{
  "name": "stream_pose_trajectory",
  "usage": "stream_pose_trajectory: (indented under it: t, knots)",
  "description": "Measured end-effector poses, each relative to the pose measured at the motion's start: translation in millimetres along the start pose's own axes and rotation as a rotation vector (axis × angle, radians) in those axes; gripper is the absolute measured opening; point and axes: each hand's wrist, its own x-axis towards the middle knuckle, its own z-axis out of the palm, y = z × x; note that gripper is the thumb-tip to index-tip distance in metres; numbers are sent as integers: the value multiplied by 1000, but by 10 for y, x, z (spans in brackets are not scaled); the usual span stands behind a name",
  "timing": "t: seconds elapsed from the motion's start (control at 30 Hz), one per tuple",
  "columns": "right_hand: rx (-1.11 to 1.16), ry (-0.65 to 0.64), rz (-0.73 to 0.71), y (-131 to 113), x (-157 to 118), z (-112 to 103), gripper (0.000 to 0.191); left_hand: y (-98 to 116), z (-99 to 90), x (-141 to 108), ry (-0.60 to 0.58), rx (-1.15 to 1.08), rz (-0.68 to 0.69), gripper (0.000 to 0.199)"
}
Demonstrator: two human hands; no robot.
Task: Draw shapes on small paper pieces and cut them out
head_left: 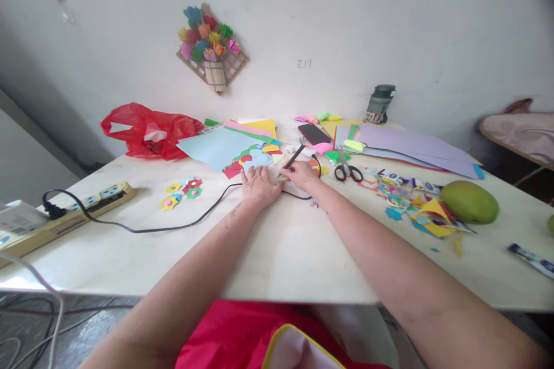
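My right hand point(302, 175) pinches a black pen point(296, 153), its lower end down near the fingers of the other hand. Flat on the tabletop lies my left hand point(260, 185), fingers spread, touching the edge of a heap of coloured paper cutouts point(259, 158). What lies under the pen's tip is hidden by my hands. A black cable point(173, 229) passes beneath both hands. To the right of my right hand are black-handled scissors point(347, 172). Several finished-looking paper flowers point(184, 191) lie to the left.
On the left are a power strip point(99, 202) and a red plastic bag point(149, 130). Coloured paper sheets point(203, 147), a phone point(314, 134) and a bottle point(380, 105) lie or stand toward the wall. Paper scraps point(426, 219) and a green mango-like fruit point(470, 202) are at right.
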Motion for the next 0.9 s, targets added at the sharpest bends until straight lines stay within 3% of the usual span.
stream_pose_trajectory:
  t: [0.9]
  knots:
    - [0, 0, 17, -42, -24, -24, 24, 0, -9, -12, 5, 10, 9, 67]
